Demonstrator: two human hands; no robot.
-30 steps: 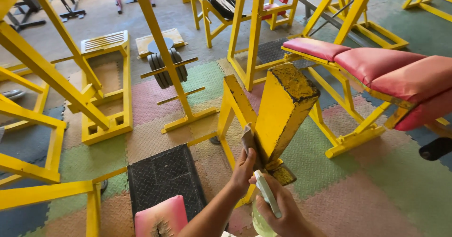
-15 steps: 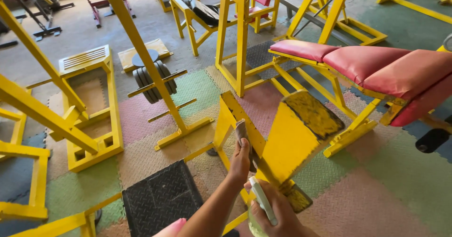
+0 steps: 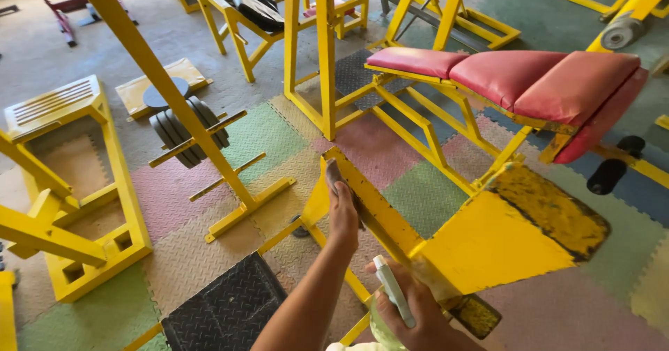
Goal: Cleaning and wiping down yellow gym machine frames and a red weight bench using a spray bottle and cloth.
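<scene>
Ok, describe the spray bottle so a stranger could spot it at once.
Start at the big yellow steel frame slanting across the middle, above the coloured floor mats. At its lower end, near the bottom edge, the right hand grips the spray bottle. It is the only clear, pale green thing with a white nozzle; the left hand above it holds just a brownish cloth.

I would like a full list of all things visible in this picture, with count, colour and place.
cloth: one, grey-brown, pressed on the yellow bar, centre
spray bottle: one, pale with white nozzle, bottom centre
yellow bar: one, slanted, centre
worn plate: one, yellow, chipped dark, right of centre
padded bench: one, red on yellow frame, upper right
weight plates: one stack, grey, left of centre
floor mats: many, green, pink, beige
left hand: on the cloth
right hand: holds the spray bottle
</scene>
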